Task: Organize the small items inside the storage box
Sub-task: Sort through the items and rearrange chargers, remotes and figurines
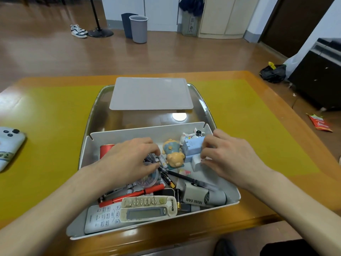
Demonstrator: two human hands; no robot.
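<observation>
Remotes [132, 211] front cluttered (white) box [234, 191].

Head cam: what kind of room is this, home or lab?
Probably a home or dorm-style living room, not a lab. A wooden table with a yellow mat holds the storage box of household clutter, and across the wood floor stand waste bins, sneakers and a cream cabinet.
</observation>
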